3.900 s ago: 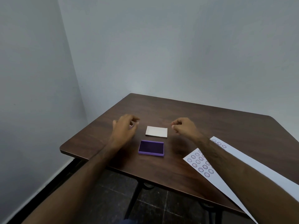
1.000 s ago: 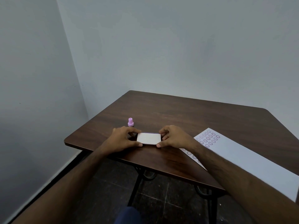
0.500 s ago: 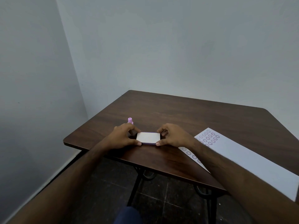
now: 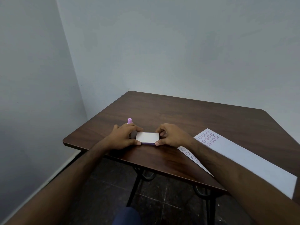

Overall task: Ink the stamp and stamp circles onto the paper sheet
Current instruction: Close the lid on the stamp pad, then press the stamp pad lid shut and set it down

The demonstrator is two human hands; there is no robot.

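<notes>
A purple ink pad (image 4: 147, 138) with its white lid on top lies near the front edge of the brown table (image 4: 186, 117). My left hand (image 4: 124, 135) grips its left side and my right hand (image 4: 170, 135) grips its right side, thumbs at the front corners. A small pink stamp (image 4: 129, 121) stands upright just behind my left hand, partly hidden by the fingers. The long white paper sheet (image 4: 243, 156) lies to the right, with several purple circle prints at its near-left end; my right forearm covers part of it.
Pale walls meet in a corner close behind and left of the table. The table's front edge runs just below the ink pad, with dark tiled floor and black metal legs (image 4: 134, 184) beneath.
The white lid, earlier lying apart behind the open purple pad, now sits on it. Both hands have closed around the pad and the stamp stands on the table. Over the last second little has moved.
</notes>
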